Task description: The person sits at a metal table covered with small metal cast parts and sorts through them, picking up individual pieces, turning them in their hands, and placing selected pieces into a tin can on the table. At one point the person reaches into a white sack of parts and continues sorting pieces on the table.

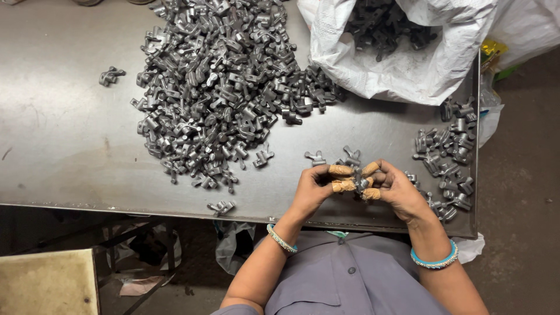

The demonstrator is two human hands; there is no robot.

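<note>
While held over the near edge of the grey steel table point(70, 146), small dark forged metal piece point(360, 183) pinched between left hand point(315, 189) and right hand point(399, 192), taped fingertips point(340, 170) closed narrow around it. Judged: inspection step. Next: set aside, right of large heap of like pieces point(216, 87), toward smaller group point(449, 157).

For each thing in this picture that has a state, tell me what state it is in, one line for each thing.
left hand: closed on a small metal part, fingertips taped
right hand: closed on the same part, fingertips taped
large pile of metal parts: heaped loose on the metal table
smaller group of parts: spread at the table's right edge
white sack: open, with parts inside
</note>
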